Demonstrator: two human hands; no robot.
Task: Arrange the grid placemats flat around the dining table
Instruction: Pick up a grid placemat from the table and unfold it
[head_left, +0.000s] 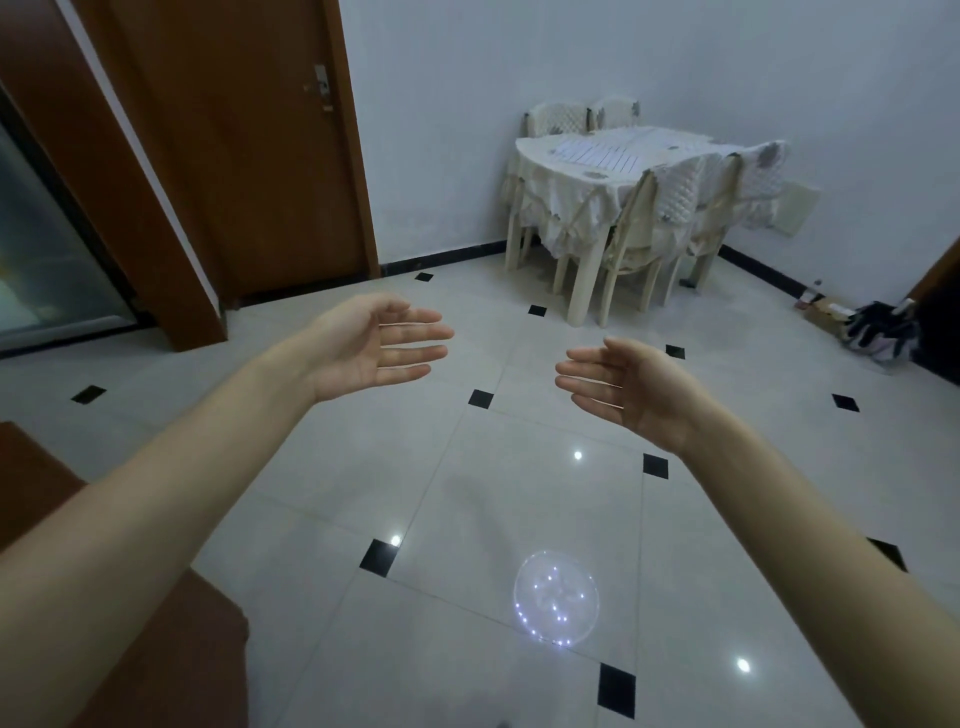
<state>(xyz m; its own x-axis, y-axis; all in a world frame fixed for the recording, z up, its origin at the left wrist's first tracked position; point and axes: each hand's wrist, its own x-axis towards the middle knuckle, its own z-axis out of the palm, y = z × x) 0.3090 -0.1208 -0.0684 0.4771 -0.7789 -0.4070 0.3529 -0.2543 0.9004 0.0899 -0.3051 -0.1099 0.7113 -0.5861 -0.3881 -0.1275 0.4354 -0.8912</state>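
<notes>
A dining table (540, 156) under a cream lace cloth stands in the far corner of the room, with white grid placemats (608, 151) lying on its top. Cream chairs surround it. Well short of the table, over the tiled floor, my left hand (374, 345) and my right hand (628, 389) are both stretched forward. The palms face each other, the fingers are straight and apart, and neither holds anything.
A brown wooden door (249, 145) is at the left, with a glass panel (47, 249) beside it. A dark bag (878, 332) and a small box (826, 309) lie on the floor at the right wall. Brown furniture (156, 623) sits at the lower left.
</notes>
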